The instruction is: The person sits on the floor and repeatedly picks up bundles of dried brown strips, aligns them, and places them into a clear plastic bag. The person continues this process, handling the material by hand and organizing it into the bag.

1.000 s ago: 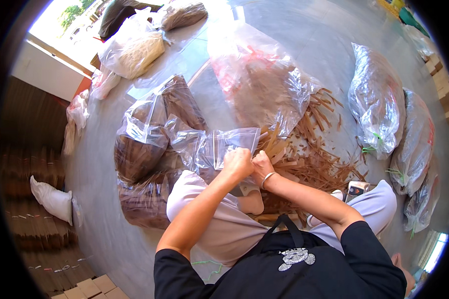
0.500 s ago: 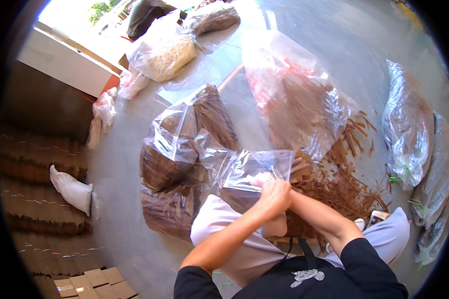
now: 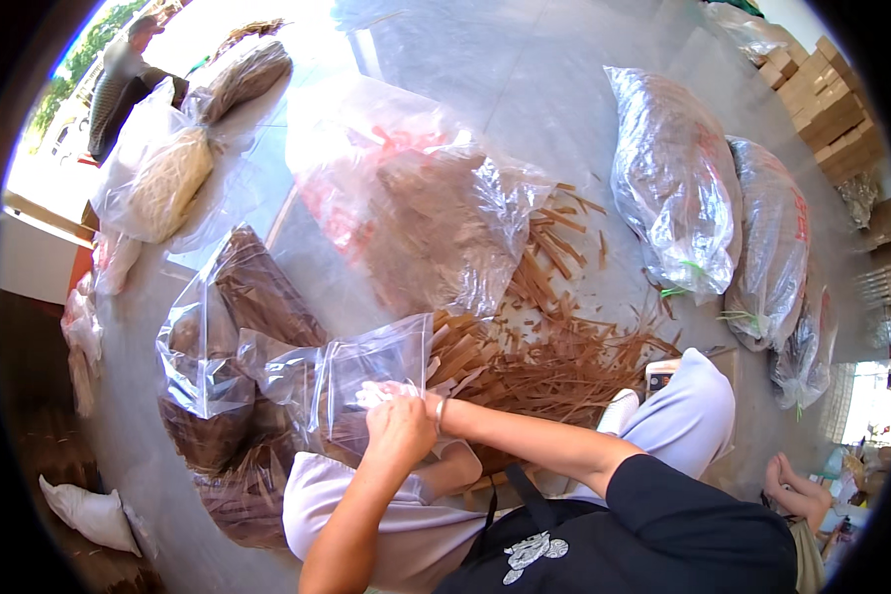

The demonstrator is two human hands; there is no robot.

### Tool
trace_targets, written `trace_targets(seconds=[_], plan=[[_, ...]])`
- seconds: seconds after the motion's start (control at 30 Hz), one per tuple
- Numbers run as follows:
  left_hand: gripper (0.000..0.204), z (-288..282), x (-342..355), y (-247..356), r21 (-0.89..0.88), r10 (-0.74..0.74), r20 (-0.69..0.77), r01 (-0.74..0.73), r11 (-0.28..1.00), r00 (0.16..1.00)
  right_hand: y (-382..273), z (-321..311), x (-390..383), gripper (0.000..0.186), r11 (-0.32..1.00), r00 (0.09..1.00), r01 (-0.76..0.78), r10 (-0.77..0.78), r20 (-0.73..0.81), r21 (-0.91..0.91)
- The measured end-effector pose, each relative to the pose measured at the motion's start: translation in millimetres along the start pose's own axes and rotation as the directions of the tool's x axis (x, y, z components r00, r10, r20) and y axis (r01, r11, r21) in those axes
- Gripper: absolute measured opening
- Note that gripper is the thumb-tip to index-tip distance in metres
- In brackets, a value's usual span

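A clear plastic bag (image 3: 371, 346) stretches across my lap from the dark brown bundles at left. My left hand (image 3: 402, 432) is closed at its near edge, over my right wrist. Beyond it, my right hand (image 3: 384, 393) reaches under the shiny film, fingers bunched in the plastic; glare hides part of them. At left, a clear-wrapped brown bundle (image 3: 208, 396) leans against another long brown bundle (image 3: 267, 297). Right of my hands, loose brown strips (image 3: 554, 371) are heaped on the floor.
A large translucent bag (image 3: 426, 218) of brown material lies ahead. Several filled clear sacks (image 3: 673, 188) with green ties lie at right, cardboard boxes (image 3: 832, 99) behind them. A white sack (image 3: 89, 515) lies at left. A person (image 3: 124, 84) sits far left near a pale filled bag (image 3: 168, 188).
My view has turned right, so the scene shifts left and boxes and another person's bare legs appear at right. My hands stay together at the clear bag.
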State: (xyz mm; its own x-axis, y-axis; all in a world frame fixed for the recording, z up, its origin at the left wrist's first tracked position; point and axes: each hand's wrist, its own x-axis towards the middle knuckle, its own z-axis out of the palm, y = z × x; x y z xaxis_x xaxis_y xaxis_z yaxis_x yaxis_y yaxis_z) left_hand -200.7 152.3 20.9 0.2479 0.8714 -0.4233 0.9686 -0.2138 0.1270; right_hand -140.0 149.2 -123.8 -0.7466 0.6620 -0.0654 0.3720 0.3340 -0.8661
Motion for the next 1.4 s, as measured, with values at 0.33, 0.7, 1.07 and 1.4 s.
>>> trace_targets(seconds=[0.33,0.7,1.07,1.4], plan=[[0.012,-8,2,18,0.018,0.156,0.005,-0.156,0.988,0.988,77,-123,-80,0.033,0.983,0.481,-0.144,0.168,-0.860,0.111],[0.052,-59,48,71,-0.266,0.128,-0.113,-0.154,0.952,0.985,193,-253,-25,0.073,0.290,0.504,0.316,0.755,-0.419,0.903],[0.116,-44,233,-126,-0.984,-0.683,0.156,0.049,-0.174,0.714,138,-233,-178,0.013,0.200,0.724,0.321,0.579,-0.376,0.926],[0.022,-70,264,-108,-0.952,-0.266,-0.003,-0.084,-0.293,0.964,175,-151,-274,0.009,0.080,0.583,0.039,0.808,-0.088,0.996]])
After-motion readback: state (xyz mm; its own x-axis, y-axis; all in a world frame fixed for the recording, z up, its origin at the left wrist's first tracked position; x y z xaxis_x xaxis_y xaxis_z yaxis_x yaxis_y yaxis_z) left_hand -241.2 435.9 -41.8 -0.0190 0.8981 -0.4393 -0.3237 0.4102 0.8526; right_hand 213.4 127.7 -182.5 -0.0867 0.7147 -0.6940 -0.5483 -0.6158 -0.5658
